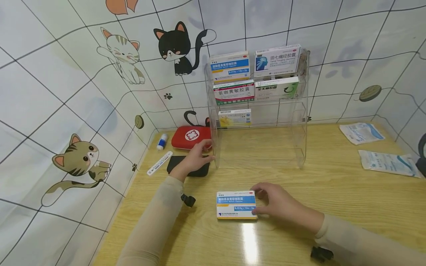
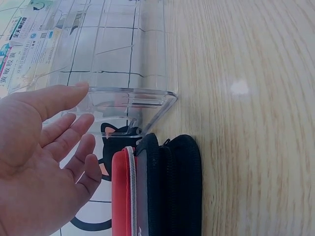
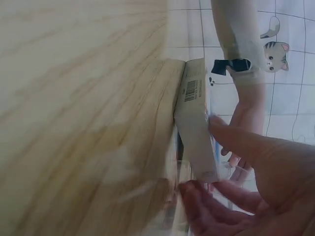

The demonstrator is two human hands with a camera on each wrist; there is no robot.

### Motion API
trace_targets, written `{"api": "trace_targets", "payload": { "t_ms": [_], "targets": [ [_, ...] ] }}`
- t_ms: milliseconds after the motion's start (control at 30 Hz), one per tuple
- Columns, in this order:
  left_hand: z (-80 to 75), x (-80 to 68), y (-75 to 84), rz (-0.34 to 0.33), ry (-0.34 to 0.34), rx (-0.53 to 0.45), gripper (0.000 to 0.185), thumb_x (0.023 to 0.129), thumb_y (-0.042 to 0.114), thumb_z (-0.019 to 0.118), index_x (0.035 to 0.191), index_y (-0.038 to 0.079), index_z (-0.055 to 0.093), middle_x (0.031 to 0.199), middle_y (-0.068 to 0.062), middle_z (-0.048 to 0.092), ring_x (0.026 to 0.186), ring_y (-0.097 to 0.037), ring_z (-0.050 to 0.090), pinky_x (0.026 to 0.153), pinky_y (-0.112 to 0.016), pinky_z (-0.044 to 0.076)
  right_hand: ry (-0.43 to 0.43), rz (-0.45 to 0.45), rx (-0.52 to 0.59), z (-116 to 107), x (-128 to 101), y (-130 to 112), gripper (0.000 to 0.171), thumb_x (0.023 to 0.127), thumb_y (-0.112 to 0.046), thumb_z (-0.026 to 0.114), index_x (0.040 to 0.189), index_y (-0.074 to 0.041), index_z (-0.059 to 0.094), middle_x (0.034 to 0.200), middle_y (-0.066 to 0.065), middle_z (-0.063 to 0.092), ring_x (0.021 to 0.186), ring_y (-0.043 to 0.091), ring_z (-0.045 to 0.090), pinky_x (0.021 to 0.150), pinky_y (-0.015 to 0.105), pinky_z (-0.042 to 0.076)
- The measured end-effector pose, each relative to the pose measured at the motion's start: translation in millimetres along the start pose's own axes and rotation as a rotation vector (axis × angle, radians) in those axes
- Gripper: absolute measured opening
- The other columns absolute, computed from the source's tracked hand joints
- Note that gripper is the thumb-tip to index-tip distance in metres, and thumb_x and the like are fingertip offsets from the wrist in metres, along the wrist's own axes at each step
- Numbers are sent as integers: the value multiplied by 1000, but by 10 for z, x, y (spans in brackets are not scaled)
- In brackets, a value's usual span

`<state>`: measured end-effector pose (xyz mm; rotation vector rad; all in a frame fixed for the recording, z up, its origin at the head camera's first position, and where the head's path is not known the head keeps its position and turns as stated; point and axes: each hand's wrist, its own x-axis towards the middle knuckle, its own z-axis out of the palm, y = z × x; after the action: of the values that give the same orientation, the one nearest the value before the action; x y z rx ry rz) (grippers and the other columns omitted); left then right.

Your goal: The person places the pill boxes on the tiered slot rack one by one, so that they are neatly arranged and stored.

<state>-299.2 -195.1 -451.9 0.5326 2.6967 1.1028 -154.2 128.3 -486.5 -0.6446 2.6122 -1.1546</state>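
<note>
The medicine box (image 1: 236, 205) is pinched at its edge by the right hand (image 1: 277, 203). The left hand (image 1: 196, 157), fingers straight and slightly spread, is laid against the clear rack (image 1: 301, 147). The box's barcode (image 3: 191, 90) is shown only by the right wrist view.

Red first-aid pouch (image 1: 190, 136), black case (image 1: 175, 163), thermometer (image 1: 159, 163), small bottle (image 1: 162, 142), two gauze packets (image 1: 361, 132).

Bare table (image 1: 299, 192) is lying open between the box (image 1: 236, 205) and the clear rack (image 1: 259, 111). The left hand (image 1: 196, 157), black pouch (image 1: 186, 166) and red case (image 1: 190, 137) are crowding the rack's left side.
</note>
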Motion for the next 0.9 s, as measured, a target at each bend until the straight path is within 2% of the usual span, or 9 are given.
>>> {"api": "trace_targets", "payload": {
  "t_ms": [133,233,333,467,533,633,767,900],
  "targets": [
    [3,-5,-3,0,2,2,65,96,21,75,151,18,42,142,-19,53,121,-29,50,102,-48,51,59,48,147,-85,-25,23,38,83,-25,88,116,-16,71,110,1,74,93,14,71,78,26,59],
    [7,0,-18,6,2,3,64,96,21,75,151,18,42,141,-20,53,121,-29,50,102,-48,51,129,43,193,-182,-43,39,22,90,-22,82,111,-19,74,109,1,75,92,13,73,77,25,59],
    [11,9,-39,10,0,5,63,96,21,75,150,18,42,141,-20,52,121,-29,50,102,-48,51,198,-3,210,-305,-37,45,18,92,-17,79,109,-18,75,107,3,76,93,18,75,79,27,61],
    [15,18,-54,18,-5,9,64,96,22,75,150,18,42,140,-20,52,119,-29,50,101,-47,51,305,-59,148,-577,-4,15,19,92,-15,79,110,-15,75,106,6,78,96,26,76,80,25,61],
    [16,23,-56,23,-7,8,64,96,22,75,151,17,42,139,-21,52,119,-28,50,100,-47,51,361,-63,103,-772,20,-15,20,93,-18,79,112,-14,74,106,7,78,96,25,77,78,21,60],
    [18,29,-62,29,-9,7,65,96,22,75,151,17,41,139,-21,53,118,-28,50,100,-46,51,457,-58,36,-1101,74,-72,22,93,-20,79,113,-15,74,107,5,78,93,9,75,76,12,56],
    [18,33,-72,28,-4,4,65,96,22,75,151,17,42,140,-21,52,119,-29,50,100,-47,51,616,-159,-26,-1539,187,-150,22,92,-13,79,114,-10,74,109,4,74,90,-13,65,79,5,50],
    [9,28,-76,27,-5,4,65,96,21,75,151,16,42,140,-20,52,120,-30,50,101,-49,51,764,-286,-65,-1895,335,-208,23,91,-8,79,114,-7,75,107,4,73,92,-15,64,84,5,50]
  ]
}}
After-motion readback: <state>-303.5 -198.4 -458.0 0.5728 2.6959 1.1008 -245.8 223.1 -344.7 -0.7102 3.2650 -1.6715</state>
